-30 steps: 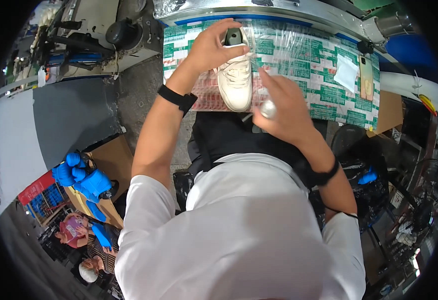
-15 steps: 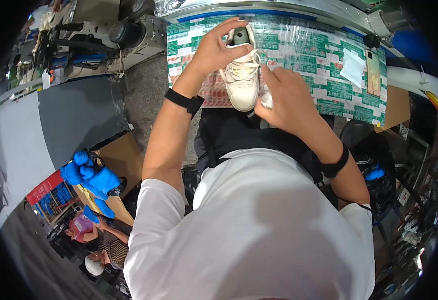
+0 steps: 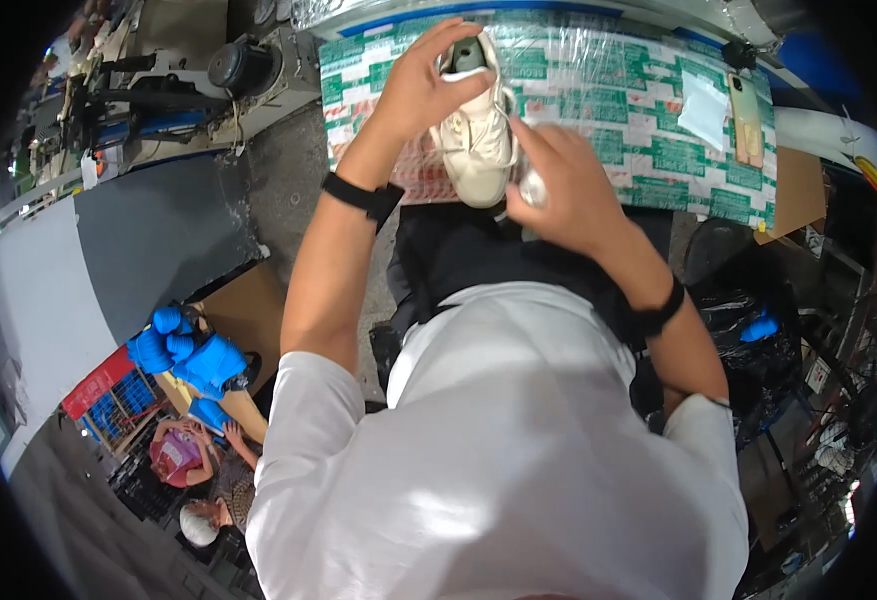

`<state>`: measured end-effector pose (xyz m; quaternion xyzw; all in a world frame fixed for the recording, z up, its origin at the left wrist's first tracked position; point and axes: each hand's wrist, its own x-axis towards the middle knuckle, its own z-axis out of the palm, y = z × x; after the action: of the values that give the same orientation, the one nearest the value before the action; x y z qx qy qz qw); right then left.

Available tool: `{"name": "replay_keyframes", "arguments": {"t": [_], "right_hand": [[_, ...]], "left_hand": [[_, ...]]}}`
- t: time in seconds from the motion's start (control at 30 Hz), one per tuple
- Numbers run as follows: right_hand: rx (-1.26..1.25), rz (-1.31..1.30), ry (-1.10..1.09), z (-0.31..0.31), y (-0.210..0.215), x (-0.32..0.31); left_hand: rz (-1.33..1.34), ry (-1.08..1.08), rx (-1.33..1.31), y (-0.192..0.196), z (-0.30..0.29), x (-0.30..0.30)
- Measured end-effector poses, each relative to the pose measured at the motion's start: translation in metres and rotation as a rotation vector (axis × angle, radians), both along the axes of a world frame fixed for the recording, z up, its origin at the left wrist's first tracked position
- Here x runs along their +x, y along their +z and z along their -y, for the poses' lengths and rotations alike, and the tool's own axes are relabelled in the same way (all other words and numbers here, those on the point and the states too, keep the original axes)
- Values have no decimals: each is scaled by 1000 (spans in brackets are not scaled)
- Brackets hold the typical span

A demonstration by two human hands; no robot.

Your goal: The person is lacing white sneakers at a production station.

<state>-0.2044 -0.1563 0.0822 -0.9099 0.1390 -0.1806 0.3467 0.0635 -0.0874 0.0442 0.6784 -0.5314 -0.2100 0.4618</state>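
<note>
Both hands have closed in: left hand [image 3: 421,88] grips the cream shoe [image 3: 477,140] by its heel, right hand [image 3: 559,180] curled beside its toe, seemingly holding something small above the patterned bench [image 3: 659,120].

we had both arms stretched forward from the shoulders, bare below short white sleeves, each wrist wearing a dark band. our left hand [image 3: 421,85] was raised, wrist bent, the fingers [image 3: 437,40] spread and curled over the far end of what it gripped, the thumb pressing along the near side. our right hand [image 3: 564,185] sat just beside that grip, lower and nearer our chest, knuckles up, fingers folded into a loose fist around something small, elbow bent outward.
</note>
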Motion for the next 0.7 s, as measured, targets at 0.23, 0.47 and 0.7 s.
{"name": "replay_keyframes", "arguments": {"t": [0.23, 0.47, 0.7], "right_hand": [[-81, -21, 41, -6, 15, -9], [-95, 33, -93, -3, 11, -1], [252, 44, -104, -11, 0, -4]], "left_hand": [[-26, 5, 26, 0, -3, 1], [-110, -14, 43, -5, -7, 9], [-92, -8, 28, -4, -7, 4]]}}
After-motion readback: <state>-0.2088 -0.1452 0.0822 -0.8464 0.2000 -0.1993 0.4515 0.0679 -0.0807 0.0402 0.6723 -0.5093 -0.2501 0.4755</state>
